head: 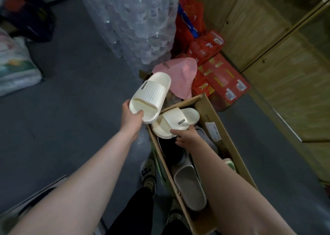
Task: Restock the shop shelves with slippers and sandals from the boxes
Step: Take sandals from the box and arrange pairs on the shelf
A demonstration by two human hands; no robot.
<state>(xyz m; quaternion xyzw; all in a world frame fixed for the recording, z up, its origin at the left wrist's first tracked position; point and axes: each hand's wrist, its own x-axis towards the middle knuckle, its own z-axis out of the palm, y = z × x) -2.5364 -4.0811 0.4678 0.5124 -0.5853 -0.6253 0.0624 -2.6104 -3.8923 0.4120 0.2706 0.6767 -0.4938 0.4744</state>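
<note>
We held 1 cream slipper [149, 95] up at the centre of the frame, just above and left of the far end of the cardboard box [210, 110], with its toe pointing to the upper right. Our left hand [131, 118] gripped it at the heel, thumb on the footbed and fingers curled underneath. That probably kept the strap and its label in plain sight for checking.

The matching slipper [175, 122] lay at the far end of the box, on top of the other footwear and touching the lifted one. Our right hand [187, 136] had its fingers bent over that slipper's near edge, holding it. We judged this was to lift it out so the 2 could go to the shelf as a pair.

Lower in the box lay a black slipper [171, 151] and a grey slipper [189, 186], not yet unpacked.

Beyond the box, toward the top of the frame, sat a pink bag [182, 74], red cartons [221, 77] and clear wrapped plastic goods [132, 20]. A wooden cabinet [267, 38] filled the upper right. No shelf was in view.
</note>
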